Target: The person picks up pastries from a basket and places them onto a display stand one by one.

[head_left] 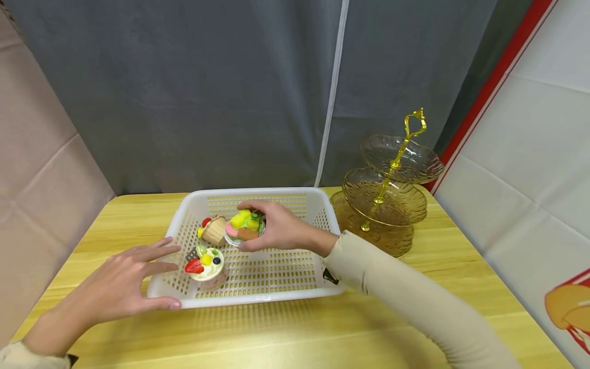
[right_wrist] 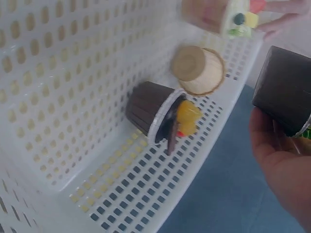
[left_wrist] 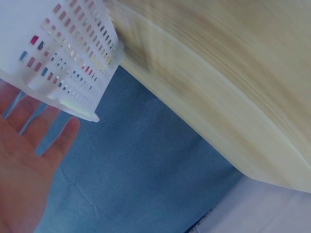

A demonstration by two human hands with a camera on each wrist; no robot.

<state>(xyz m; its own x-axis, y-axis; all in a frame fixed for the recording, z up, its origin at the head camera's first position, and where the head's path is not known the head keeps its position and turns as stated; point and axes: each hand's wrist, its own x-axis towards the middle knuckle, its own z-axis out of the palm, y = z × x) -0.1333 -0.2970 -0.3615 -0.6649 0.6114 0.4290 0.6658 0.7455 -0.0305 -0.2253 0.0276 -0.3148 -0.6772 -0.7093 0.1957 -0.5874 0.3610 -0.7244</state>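
My right hand [head_left: 276, 225] grips a toy dessert cup [head_left: 245, 226] above the white plastic basket [head_left: 258, 297]. Yellow, pink and green pieces top this cup, and its dark brown side [right_wrist: 284, 90] shows in the right wrist view. At the basket's left end, my left hand [head_left: 124, 282] has its fingers spread along the rim. Inside, near that hand, stands a cream-topped fruit cup [head_left: 207, 266] with a strawberry slice. Behind it lies a tan cone-shaped cup [head_left: 214, 231] on its side. Another dark brown cup [right_wrist: 150, 109] with yellow topping lies tipped in the basket, hidden in the head view.
A three-tier amber glass stand [head_left: 387, 197] with a gold handle stands to the right of the basket on the wooden table [head_left: 286, 338]. Grey curtain [head_left: 207, 102] hangs behind the table, and pale panels flank both sides.
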